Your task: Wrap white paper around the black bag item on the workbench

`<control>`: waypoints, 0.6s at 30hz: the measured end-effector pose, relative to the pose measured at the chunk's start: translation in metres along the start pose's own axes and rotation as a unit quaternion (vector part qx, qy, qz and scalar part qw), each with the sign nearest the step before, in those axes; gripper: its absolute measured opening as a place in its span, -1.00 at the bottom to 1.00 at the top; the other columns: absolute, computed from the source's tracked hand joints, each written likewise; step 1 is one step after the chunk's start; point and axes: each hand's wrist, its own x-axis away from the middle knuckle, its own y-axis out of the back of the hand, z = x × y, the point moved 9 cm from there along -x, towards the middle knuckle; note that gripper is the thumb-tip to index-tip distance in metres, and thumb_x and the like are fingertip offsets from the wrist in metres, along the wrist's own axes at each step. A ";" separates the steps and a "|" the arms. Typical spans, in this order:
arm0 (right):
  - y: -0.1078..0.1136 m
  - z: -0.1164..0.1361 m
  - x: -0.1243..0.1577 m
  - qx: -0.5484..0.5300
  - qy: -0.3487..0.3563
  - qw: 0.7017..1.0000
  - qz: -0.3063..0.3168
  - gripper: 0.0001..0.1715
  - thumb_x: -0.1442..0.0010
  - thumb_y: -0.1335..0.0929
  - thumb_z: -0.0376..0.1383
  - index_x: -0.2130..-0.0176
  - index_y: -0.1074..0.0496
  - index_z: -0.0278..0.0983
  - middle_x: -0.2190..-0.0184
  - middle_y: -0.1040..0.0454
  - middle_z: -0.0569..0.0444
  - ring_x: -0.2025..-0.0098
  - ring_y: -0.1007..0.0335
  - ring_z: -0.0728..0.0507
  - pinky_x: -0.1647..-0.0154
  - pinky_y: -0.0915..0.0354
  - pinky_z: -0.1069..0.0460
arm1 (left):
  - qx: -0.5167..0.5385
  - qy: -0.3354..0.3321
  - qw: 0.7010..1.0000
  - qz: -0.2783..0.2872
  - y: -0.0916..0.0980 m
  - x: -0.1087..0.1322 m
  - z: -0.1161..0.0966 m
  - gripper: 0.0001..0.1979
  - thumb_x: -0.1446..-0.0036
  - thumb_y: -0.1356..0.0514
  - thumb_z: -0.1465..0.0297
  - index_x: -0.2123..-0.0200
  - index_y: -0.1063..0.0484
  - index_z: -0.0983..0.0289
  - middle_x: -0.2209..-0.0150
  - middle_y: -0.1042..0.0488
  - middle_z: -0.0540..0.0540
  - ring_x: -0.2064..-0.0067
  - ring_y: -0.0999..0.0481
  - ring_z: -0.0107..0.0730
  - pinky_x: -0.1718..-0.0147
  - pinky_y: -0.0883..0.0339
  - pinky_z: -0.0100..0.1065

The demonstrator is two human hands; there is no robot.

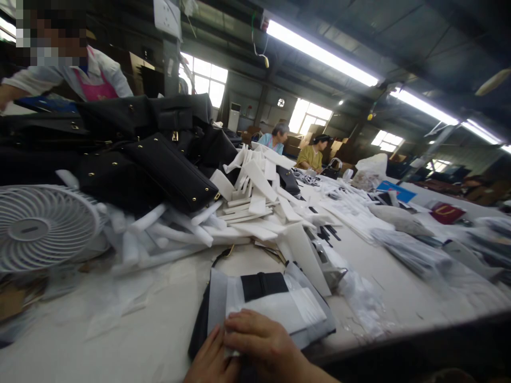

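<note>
A black handbag (198, 330) lies on the table right in front of me, its dark middle showing between pale wrapping. White wrapping sheet (289, 308) covers most of its front, and a grey sheet (217, 298) shows along the left side. At the bag's lower left edge, my left hand (211, 357) has its fingers closed at the border of the wrap. My right hand (265, 340) lies beside it, fingers together and curled over the white sheet's left end. What lies under both palms is hidden. The bag's handle (223, 256) extends behind it.
Black bags (171, 170) are heaped at the back left. White foam strips (255, 191) pile up behind the handbag, and a foam board (305, 255) leans beside it. A fan (43, 229) stands left. Plastic-wrapped items (411, 252) lie right. A co-worker (96, 80) stands across the table.
</note>
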 end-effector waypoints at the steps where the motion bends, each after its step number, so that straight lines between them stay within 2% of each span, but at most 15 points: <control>1: 0.003 0.003 0.001 -0.012 0.007 1.000 -0.023 -0.66 -0.33 -0.30 -0.38 -0.08 -0.44 -0.25 -0.01 -0.54 -0.11 -0.12 -0.42 -0.12 -0.24 -0.25 0.00 | -0.002 -0.003 1.000 0.003 0.002 -0.002 0.000 -0.65 -0.41 0.10 0.40 0.11 -0.49 0.18 0.03 -0.54 0.07 -0.11 -0.45 -0.35 -0.21 -0.25 -0.29; 4: 0.010 0.008 0.004 -0.070 -0.011 0.994 -0.082 -0.67 -0.33 -0.28 -0.42 -0.05 -0.47 -0.24 0.06 -0.58 -0.07 -0.05 -0.49 -0.11 -0.18 -0.33 0.01 | -0.029 -0.010 0.999 0.019 0.003 -0.004 0.000 -0.61 -0.41 0.15 0.45 0.06 -0.47 0.19 0.01 -0.53 0.06 -0.11 -0.45 -0.39 -0.21 -0.24 -0.31; 7: 0.015 0.007 0.006 -0.132 -0.055 0.983 -0.117 -0.67 -0.32 -0.29 -0.46 -0.01 -0.51 -0.22 0.08 -0.59 -0.02 0.03 -0.54 -0.08 -0.15 -0.36 0.04 | -0.067 -0.023 0.996 0.055 -0.003 0.001 -0.002 -0.57 -0.39 0.20 0.51 -0.02 -0.44 0.23 -0.02 -0.52 0.12 -0.13 -0.44 -0.34 -0.15 -0.31 -0.30; 11: 0.017 0.007 0.008 -0.176 -0.075 0.975 -0.112 -0.69 -0.32 -0.29 -0.45 0.02 -0.53 -0.25 0.12 -0.61 0.00 0.06 -0.55 -0.08 -0.08 -0.41 0.06 | -0.075 -0.027 0.992 0.102 -0.013 0.009 -0.003 -0.58 -0.38 0.17 0.52 -0.14 -0.34 0.25 -0.11 -0.45 0.16 -0.17 -0.40 -0.27 -0.13 -0.36 -0.22; 15: 0.018 0.009 0.016 -0.153 -0.057 0.982 -0.100 -0.66 -0.30 -0.31 -0.48 -0.01 -0.53 -0.26 0.08 -0.60 -0.02 -0.01 -0.51 -0.11 -0.18 -0.35 0.00 | -0.069 -0.028 0.991 0.111 -0.015 0.011 -0.001 -0.58 -0.37 0.16 0.52 -0.18 -0.29 0.30 -0.11 -0.45 0.23 -0.16 -0.42 -0.21 -0.09 -0.41 -0.17; 18: 0.018 0.008 0.025 -0.135 -0.051 0.983 -0.114 -0.61 -0.28 -0.31 -0.51 -0.03 -0.52 -0.24 0.05 -0.58 -0.01 -0.06 -0.48 -0.13 -0.23 -0.31 -0.03 | -0.050 -0.028 0.991 0.117 -0.012 0.005 -0.001 -0.59 -0.36 0.12 0.51 -0.21 -0.24 0.36 -0.14 -0.42 0.28 -0.17 -0.40 -0.19 -0.07 -0.43 -0.16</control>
